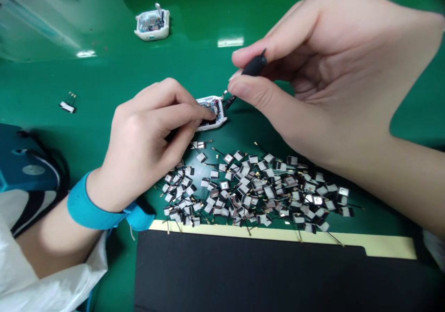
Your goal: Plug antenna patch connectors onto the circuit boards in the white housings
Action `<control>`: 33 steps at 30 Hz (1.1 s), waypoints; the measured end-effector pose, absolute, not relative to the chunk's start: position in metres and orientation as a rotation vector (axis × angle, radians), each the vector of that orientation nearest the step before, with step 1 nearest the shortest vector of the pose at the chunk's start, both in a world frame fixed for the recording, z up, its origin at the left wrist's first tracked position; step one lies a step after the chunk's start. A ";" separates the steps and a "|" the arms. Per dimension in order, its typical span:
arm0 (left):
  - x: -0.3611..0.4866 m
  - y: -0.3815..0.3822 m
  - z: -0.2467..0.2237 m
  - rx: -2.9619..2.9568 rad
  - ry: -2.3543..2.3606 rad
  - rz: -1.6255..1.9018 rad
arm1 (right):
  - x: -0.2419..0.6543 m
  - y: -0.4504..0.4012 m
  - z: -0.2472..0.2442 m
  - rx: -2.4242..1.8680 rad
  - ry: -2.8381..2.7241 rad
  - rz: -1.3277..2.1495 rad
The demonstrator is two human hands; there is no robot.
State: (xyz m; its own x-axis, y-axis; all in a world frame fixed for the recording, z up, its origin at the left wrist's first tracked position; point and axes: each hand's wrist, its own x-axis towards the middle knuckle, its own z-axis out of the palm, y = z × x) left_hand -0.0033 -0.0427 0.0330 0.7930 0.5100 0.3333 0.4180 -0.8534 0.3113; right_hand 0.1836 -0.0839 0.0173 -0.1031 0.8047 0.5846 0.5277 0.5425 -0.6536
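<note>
My left hand (149, 126) is closed on a small white watch-like case (212, 125), with a fingertip pressed on the circuit board (210, 104) inside it. The fingers cover the case's left part. Up and to the right, my right hand (299, 71) pinches a slim black tool (255, 65) between thumb and fingers. Its dark lower tip reaches down to the case's right edge; I cannot tell whether they touch. The thumb hides the tool's middle. A small silvery piece sticks up from the case's upper right corner, beside the tip.
Many small square modules (243, 182) with short black leads lie heaped below the hands. A second white case (152, 24) sits at the back, and a loose part (67, 105) lies left. A blue box (28, 159) stands at the left edge. A black mat (271, 275) lies in front.
</note>
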 end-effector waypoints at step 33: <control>-0.005 -0.041 0.032 2.842 0.684 0.619 | 0.178 -0.079 0.012 -0.969 -1.738 0.377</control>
State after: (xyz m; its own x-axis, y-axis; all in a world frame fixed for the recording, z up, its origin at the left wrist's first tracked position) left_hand -0.0050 -0.0406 0.0317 0.8103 0.4649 0.3567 0.4015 -0.8839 0.2399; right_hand 0.1781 -0.0793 0.0119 -0.1097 0.7581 0.6429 0.4235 0.6208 -0.6597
